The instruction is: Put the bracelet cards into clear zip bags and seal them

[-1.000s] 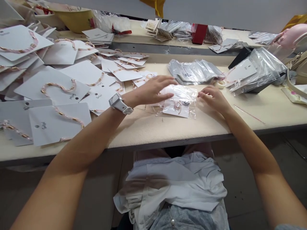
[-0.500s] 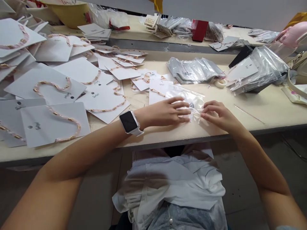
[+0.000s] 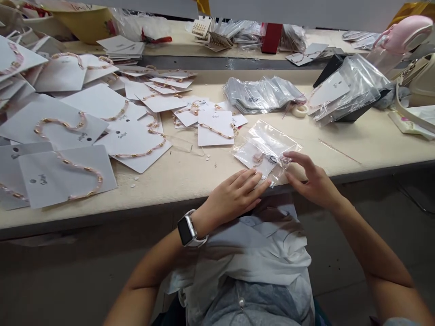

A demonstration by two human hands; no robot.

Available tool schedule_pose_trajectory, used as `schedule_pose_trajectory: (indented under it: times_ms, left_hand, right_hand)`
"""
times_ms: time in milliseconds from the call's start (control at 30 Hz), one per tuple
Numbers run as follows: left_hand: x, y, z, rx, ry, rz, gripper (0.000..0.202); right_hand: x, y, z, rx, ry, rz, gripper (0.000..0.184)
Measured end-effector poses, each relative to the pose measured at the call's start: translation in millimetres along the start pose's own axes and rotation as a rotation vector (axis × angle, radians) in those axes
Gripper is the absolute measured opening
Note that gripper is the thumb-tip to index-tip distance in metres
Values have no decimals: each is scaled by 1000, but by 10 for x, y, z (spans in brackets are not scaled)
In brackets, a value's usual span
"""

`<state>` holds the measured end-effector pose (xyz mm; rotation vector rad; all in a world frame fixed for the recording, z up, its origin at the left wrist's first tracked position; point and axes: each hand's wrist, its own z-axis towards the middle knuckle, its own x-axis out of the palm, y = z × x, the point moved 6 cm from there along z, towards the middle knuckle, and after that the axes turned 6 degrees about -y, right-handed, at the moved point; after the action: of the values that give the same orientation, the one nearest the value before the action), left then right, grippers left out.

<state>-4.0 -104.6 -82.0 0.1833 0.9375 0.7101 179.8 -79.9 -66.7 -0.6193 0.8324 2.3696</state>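
Observation:
A clear plastic bag point(image 3: 267, 147) lies on the table, with a white card and a pink-and-gold beaded bracelet point(image 3: 258, 158) inside. My right hand point(image 3: 314, 181) grips the bag's crumpled right edge between thumb and fingers. My left hand point(image 3: 236, 194) rests near the table's front edge, its fingertips touching the bag's lower corner. Just beyond them lies a white card with a beaded bracelet point(image 3: 215, 129).
Many carded bracelets point(image 3: 68, 129) spread across the left of the table. A stack of plastic bags point(image 3: 261, 95) and a tape roll point(image 3: 299, 110) lie ahead. Further bagged cards point(image 3: 346, 88) sit to the right, with a second table behind.
Both hands have drawn back toward the table's front edge. My left hand has come off the bag, uncovering the card inside. The bag now sits at a slight slant.

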Motion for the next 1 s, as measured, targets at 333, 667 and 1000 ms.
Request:
schedule_pose_trajectory:
  times_ms: [333, 667, 1000]
  left_hand:
    - [-39, -41, 49, -139, -86, 81, 36]
    - [-26, -67, 16, -166, -134, 98, 36]
    - [-38, -27, 32, -195, -170, -4, 30]
  right_hand:
    - [9, 228, 130, -433, -154, -407, 15]
    - [-138, 102, 473, -25, -261, 111, 11]
    - [-325, -290, 837, 381, -512, 572, 12]
